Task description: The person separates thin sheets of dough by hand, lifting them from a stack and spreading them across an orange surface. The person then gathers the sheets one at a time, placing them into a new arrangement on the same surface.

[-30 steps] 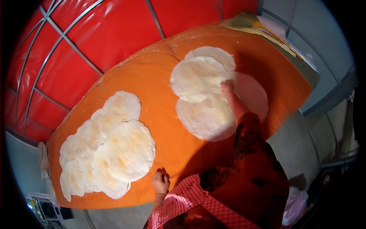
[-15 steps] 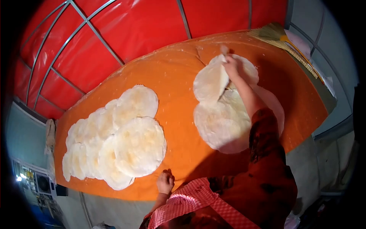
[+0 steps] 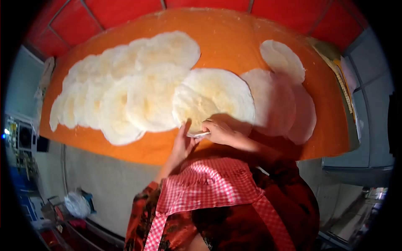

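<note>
Both my hands are at the near edge of a round white flatbread [image 3: 232, 90] in front of me. My left hand [image 3: 183, 142] holds its near left edge, thumb on top and fingers beneath. Closed round the same edge, just to the right, is my right hand [image 3: 217, 130]. The near left part of this flatbread looks doubled or creased. To its left, overlapping flatbreads [image 3: 153, 98] lie in two rows with browned patches. On the right, more pale rounds [image 3: 270, 100] overlap in shadow, and another round [image 3: 282, 60] lies behind them.
An orange cloth [image 3: 226, 37] covers the large table. Behind it stands a red sheet wall [image 3: 201, 4] with metal bars. A brush and a woven mat [image 3: 337, 73] lie at the right edge. A plastic bag [image 3: 77, 204] is on the floor, lower left.
My right hand has come from the far right rounds to the near edge, bringing a flatbread. My left hand has joined it and taken hold. The view has shifted.
</note>
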Demonstrator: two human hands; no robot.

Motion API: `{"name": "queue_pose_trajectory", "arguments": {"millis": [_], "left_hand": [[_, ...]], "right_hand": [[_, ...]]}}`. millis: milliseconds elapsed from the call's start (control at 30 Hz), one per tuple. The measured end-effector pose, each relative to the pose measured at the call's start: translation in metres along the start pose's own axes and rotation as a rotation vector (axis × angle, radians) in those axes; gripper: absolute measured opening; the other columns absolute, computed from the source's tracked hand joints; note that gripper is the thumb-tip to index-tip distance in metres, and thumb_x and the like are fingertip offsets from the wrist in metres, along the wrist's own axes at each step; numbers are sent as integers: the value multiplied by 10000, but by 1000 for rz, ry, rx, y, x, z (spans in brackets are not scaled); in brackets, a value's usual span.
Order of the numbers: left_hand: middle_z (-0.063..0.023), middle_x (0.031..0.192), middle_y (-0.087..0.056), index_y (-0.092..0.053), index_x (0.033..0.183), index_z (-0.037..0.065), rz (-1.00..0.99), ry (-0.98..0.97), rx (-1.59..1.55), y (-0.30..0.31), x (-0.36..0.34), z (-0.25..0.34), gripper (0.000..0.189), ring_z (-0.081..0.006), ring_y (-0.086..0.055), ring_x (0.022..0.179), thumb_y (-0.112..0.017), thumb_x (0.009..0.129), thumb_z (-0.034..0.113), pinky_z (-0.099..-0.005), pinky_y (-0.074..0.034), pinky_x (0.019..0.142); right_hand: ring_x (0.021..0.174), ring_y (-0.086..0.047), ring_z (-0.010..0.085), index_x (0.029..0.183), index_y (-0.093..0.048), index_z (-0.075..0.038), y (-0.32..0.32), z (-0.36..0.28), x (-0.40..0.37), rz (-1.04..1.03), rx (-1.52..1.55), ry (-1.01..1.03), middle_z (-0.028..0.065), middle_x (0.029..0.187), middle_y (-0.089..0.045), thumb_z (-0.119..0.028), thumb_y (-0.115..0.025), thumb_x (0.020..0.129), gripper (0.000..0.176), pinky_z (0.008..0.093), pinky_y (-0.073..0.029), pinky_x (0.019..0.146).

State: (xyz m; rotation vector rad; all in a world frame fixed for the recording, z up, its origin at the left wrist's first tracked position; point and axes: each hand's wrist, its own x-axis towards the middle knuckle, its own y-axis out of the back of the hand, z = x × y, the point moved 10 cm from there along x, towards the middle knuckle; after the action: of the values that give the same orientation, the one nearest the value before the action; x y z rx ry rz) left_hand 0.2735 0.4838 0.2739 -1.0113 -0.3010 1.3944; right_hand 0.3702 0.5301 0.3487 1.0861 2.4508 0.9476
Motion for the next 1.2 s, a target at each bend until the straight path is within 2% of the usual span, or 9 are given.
{"name": "queue_pose_trajectory", "arguments": {"millis": [133,300,333,467,567,733,833,1000,1200], "left_hand": [[-79,1313,-533,-340,1445,153,116,105,21,43,-3,-27,614,-218,-529,1203,-374,978,552,-387,-473,965],[-71,1310,-566,-378,1400,98,-139,49,-367,12,-9,-10,575,-251,-539,1199,-360,996,506,-436,-437,1010],[-81,1302,-570,-399,1377,84,-142,60,-422,16,-5,-12,549,-259,-552,1181,-367,1000,482,-446,-441,1005],[-119,1186,-626,-488,1253,37,-133,82,-333,21,-1,-14,400,-248,-638,1009,-402,1009,342,-423,-517,909],[-101,1058,-644,-537,1125,28,-40,65,-154,33,4,-12,238,-224,-646,885,-449,979,194,-351,-568,769],[-83,978,-647,-555,1064,35,167,47,-14,48,-1,-9,160,-204,-650,820,-473,969,134,-333,-586,675],[-70,950,-644,-557,1044,46,248,66,76,57,-7,-7,140,-194,-647,804,-481,971,139,-330,-585,660],[-57,872,-631,-551,995,57,279,112,27,69,-2,-18,140,-183,-633,739,-507,973,187,-322,-572,598],[-135,965,-643,-520,1077,-6,266,165,72,58,-12,-5,213,-222,-642,754,-464,988,178,-354,-602,641]], "right_hand": [[902,-572,306,866,-561,-65,-39,4,-21,-99,14,-18,118,971,-567,-227,-765,713,303,381,-470,739],[1053,-535,356,983,-570,-47,-31,-3,-26,71,-175,-23,164,1092,-530,-401,-755,719,479,434,-459,865],[1150,-480,400,1117,-543,-28,-34,0,-25,32,-180,-135,196,1221,-488,-410,-728,752,560,471,-433,930],[1179,-481,443,1277,-439,6,-23,-25,-19,199,-248,-161,272,1319,-458,-331,-666,826,607,500,-425,955],[1126,-517,454,1282,-432,19,-30,-24,-14,180,-272,-281,299,1280,-483,-316,-639,835,596,509,-432,937],[918,-615,329,1208,-482,-3,-21,-20,-17,257,-456,-170,186,1048,-614,-260,-585,856,448,436,-508,742],[891,-610,323,1133,-500,-23,72,-2,-10,376,-266,-209,170,995,-609,-219,-568,839,359,438,-503,717],[845,-601,312,1007,-532,-55,231,-62,15,563,-629,-197,144,908,-602,-150,-539,812,217,441,-495,676],[790,-591,300,857,-569,-94,94,-88,2,396,-817,10,113,804,-594,-68,-505,780,104,445,-485,627]]}}
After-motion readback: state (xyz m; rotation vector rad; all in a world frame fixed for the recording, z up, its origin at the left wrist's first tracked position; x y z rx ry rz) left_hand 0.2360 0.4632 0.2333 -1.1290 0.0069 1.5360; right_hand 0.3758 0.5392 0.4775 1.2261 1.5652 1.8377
